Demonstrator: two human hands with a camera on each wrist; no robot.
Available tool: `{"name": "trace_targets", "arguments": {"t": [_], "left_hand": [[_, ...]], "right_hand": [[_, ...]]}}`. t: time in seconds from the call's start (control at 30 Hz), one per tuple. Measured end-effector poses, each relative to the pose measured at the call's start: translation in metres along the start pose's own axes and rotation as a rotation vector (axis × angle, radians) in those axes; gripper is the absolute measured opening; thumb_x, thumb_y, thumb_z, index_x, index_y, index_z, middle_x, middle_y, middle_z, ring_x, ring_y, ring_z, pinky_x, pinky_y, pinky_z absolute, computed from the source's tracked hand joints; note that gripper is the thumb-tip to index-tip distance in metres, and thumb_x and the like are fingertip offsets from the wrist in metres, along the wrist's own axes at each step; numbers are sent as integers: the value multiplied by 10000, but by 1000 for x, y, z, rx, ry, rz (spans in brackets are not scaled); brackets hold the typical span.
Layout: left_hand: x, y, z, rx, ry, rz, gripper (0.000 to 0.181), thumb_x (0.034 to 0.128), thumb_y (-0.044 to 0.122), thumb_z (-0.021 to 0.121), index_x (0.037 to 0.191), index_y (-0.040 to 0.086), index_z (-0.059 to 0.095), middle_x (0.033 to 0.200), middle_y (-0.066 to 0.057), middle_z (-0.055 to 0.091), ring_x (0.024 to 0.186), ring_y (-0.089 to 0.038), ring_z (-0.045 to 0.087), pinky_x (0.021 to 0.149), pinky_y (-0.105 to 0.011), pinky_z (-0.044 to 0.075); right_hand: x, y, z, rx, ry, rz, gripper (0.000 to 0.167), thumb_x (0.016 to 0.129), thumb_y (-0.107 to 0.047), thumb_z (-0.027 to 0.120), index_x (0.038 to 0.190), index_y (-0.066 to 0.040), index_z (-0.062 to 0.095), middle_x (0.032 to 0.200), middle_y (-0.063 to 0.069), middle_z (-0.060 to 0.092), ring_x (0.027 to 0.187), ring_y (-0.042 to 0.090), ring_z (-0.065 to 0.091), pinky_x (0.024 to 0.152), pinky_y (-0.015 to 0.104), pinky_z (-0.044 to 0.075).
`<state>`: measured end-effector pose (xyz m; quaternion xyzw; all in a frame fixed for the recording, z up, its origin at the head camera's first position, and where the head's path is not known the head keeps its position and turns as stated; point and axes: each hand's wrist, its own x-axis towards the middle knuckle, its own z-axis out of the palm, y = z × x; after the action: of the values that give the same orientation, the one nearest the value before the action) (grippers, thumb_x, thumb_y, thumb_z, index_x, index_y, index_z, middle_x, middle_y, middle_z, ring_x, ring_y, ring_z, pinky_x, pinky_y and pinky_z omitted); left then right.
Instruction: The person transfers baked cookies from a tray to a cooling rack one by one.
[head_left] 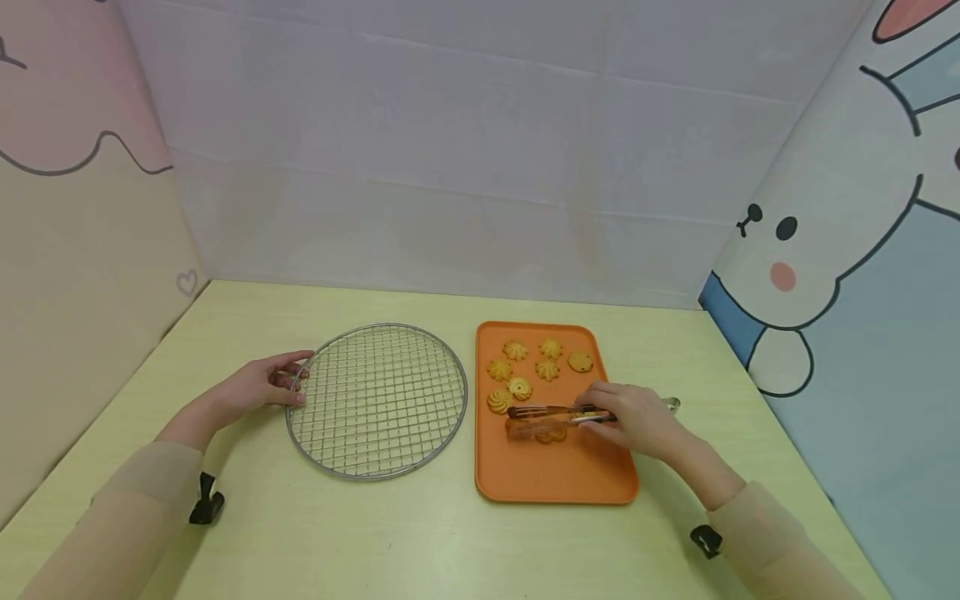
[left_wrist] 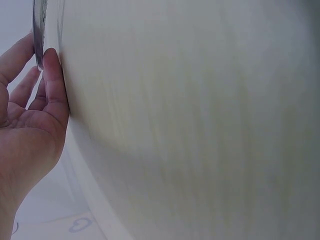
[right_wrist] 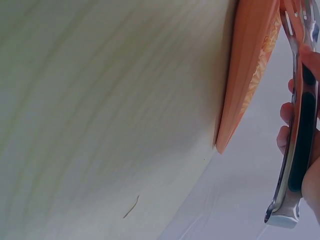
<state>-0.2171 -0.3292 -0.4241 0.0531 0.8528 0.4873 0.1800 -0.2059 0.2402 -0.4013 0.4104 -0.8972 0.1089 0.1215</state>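
Note:
A round wire rack [head_left: 378, 400] with a metal rim lies on the table. My left hand [head_left: 270, 382] is at its left edge; in the left wrist view, the fingers [left_wrist: 54, 75] hold the rim [left_wrist: 38, 35]. On the right, an orange tray [head_left: 555, 482] bears several cookies [head_left: 547, 369], some star-shaped and swirled. My right hand [head_left: 633, 417] grips metal tongs [head_left: 543, 411] with dark handle grips over the tray's middle. The tongs' tips are low over cookies near the tray's left side; blur hides whether they pinch one. The right wrist view shows the tongs' handle [right_wrist: 302, 135] in the palm.
The pale table [head_left: 420, 542] extends around the rack and tray. A white wall [head_left: 480, 167] stands behind, with cartoon-printed panels on the left [head_left: 82, 250] and right [head_left: 847, 250]. A narrow strip of table separates the rack from the tray.

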Motion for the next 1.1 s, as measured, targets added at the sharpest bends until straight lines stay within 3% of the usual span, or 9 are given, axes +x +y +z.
{"name": "trace_targets", "arguments": {"t": [0.4,1.1], "left_hand": [[-1,2,0,12,1,-7,855,798,171,753,1494,90,262,1244,-174,424,954,-179,423,734,-210,456],[-1,2,0,22,0,-6,861,798,190,755,1495,89,261,1267,-186,434,959,-188,427,738,-212,449]], "right_hand": [[4,1,1,-3,49,-21,201,778,-293,769,936,-195,694,830,-79,627,582,62,486,508,174,364],[10,3,1,-2,68,72,151,775,-249,774,892,-245,679,843,-119,642,591,-6,470,509,174,383]]}}
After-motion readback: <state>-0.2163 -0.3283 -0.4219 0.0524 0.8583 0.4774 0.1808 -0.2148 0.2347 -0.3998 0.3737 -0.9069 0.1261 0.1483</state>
